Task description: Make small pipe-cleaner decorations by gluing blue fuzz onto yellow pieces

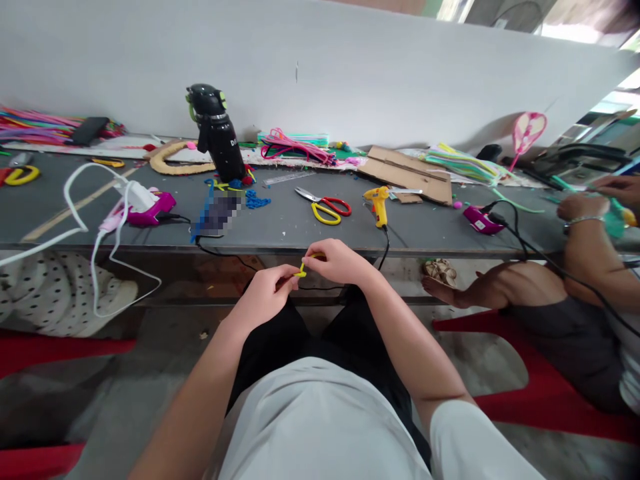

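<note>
Both hands meet just in front of the table's near edge, above my lap. Fingers closed, my left hand (273, 290) pinches one part of a short, bent yellow pipe cleaner (301, 270). My right hand (337, 260) grips another part of it, its fingertips close to the left ones. Much of the pipe cleaner is hidden by my fingers. On the table beyond lie scissors (325, 205) with one red and one yellow handle, blades apart. Right of them is a yellow glue gun (379, 205), its cord hanging over the edge.
A black bottle (220, 140) stands behind a blurred phone-like object (220, 215) and small blue pieces (257, 199). Pipe cleaner bundles (295, 145) and cardboard (407, 175) line the wall. Magenta power sockets (150, 208) trail cables. A co-worker's hands (585, 207) work at far right.
</note>
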Demonstrator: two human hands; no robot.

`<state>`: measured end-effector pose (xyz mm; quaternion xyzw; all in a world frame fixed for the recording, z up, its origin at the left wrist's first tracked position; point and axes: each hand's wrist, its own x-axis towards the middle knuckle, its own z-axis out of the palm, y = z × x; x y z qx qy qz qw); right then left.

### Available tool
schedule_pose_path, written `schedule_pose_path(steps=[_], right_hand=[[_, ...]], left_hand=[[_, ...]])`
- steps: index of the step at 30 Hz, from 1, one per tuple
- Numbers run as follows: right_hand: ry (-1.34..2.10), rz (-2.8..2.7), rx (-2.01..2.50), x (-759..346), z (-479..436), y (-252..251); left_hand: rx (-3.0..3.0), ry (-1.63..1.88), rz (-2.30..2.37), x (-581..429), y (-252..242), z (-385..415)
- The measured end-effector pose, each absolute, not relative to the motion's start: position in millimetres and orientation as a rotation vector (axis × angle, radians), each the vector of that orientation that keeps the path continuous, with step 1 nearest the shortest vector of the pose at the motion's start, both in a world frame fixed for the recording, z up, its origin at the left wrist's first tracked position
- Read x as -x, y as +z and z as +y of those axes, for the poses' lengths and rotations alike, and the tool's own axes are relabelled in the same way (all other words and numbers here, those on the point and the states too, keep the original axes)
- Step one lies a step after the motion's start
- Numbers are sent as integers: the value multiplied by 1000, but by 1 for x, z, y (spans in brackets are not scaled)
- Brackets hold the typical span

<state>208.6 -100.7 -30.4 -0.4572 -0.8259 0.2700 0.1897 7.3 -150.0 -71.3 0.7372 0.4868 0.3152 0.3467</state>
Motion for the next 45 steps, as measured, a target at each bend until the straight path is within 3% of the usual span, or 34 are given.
schedule_pose_path(steps=[14, 33, 38, 45], right_hand=[[949, -2178, 1272, -213, -92, -41], [1079, -2195, 1238, -212, -91, -39], [928, -2262, 1240, -201, -105, -24], [401, -2351, 1513, -187, -155, -24]], left_hand=[[-2300, 898, 1204, -7, -71, -148], [-2645, 753, 1163, 3, -68, -140], [-2567, 758, 1291, -1, -68, -135], [-2059, 960, 1494, -3, -63, -126]])
